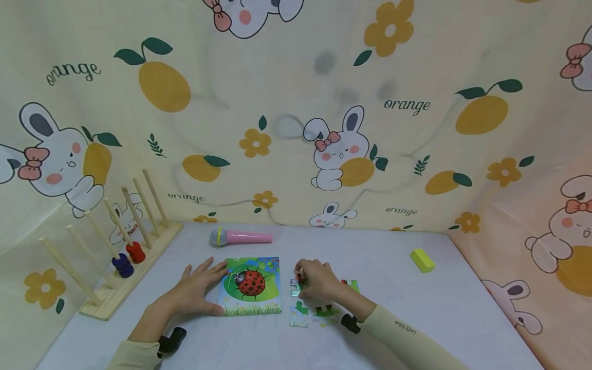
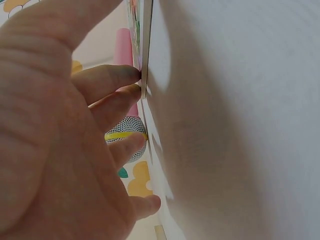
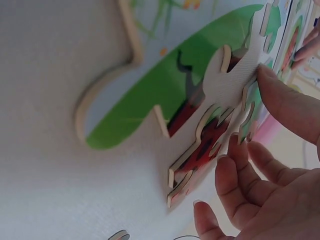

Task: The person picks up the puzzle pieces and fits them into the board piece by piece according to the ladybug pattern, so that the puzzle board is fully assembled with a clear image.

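Observation:
A square ladybug picture board (image 1: pixel 250 285) lies flat on the table. My left hand (image 1: pixel 198 289) is at its left side with fingers spread, its fingertips (image 2: pixel 131 75) touching the board's thin edge. To the right of the board, my right hand (image 1: pixel 320 280) reaches over several wooden jigsaw pieces. Its thumb (image 3: pixel 287 102) and fingers pinch a small green jigsaw piece (image 3: pixel 247 107). Close by lie a red-and-black piece (image 3: pixel 205 145) and a larger green piece with grass (image 3: pixel 150 95). In the head view, my right hand hides part of the pieces.
A pink toy microphone (image 1: pixel 245 238) lies behind the board. At the left stands a wooden peg rack (image 1: pixel 159 234) with blue rings (image 1: pixel 122 265) and red rings (image 1: pixel 135 252). A yellow-green block (image 1: pixel 422 260) is at the back right. Printed cloth (image 1: pixel 287 144) hangs behind the table.

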The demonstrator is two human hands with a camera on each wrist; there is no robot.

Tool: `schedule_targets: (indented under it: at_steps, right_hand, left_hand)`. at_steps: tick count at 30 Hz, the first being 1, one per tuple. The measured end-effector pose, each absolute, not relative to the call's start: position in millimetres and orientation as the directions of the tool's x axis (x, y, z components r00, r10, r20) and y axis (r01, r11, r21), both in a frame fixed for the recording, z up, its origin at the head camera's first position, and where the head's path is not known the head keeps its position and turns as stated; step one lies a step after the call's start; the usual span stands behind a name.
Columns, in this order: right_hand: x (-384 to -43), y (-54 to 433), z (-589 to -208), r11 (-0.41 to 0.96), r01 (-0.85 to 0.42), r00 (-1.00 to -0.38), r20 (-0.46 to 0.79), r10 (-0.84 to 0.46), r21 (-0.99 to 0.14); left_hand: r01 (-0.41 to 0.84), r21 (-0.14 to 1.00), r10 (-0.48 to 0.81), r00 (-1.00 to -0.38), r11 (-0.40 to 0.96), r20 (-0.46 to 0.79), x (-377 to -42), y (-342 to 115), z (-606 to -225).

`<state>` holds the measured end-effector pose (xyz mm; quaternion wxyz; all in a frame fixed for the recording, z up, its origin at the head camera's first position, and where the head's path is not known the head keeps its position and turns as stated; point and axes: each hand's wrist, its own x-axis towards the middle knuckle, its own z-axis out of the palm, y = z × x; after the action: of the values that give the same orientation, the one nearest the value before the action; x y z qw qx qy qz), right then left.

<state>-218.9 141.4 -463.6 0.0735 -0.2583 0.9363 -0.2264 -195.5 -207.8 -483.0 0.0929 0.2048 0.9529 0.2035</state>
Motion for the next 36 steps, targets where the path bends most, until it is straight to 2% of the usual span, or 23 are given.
schedule_targets:
  at_steps: [15, 23, 31, 34, 36]
  right_hand:
    - [-226, 148, -460, 0.715, -0.510, -0.822, 0.027, -0.569, -0.478]
    - [-231, 154, -458, 0.732, -0.483, -0.853, 0.068, -0.517, -0.480]
    - [-236, 162, -454, 0.755, -0.428, -0.883, 0.051, -0.467, -0.496]
    - [-236, 164, -453, 0.755, -0.432, -0.878, 0.037, -0.478, -0.494]
    - [-235, 165, -453, 0.737, -0.470, -0.852, 0.029, -0.523, -0.485]
  left_hand:
    - [0.351, 0.440, 0.432, -0.897, 0.826, -0.095, -196, -208, -481]
    - [0.357, 0.440, 0.433, -0.897, 0.824, -0.083, -196, -209, -483]
    - [0.347, 0.446, 0.430, -0.898, 0.825, -0.097, -198, -208, -485]
    - [0.344, 0.445, 0.428, -0.898, 0.827, -0.102, -198, -208, -486]
    - [0.344, 0.444, 0.428, -0.898, 0.827, -0.102, -198, -208, -486]
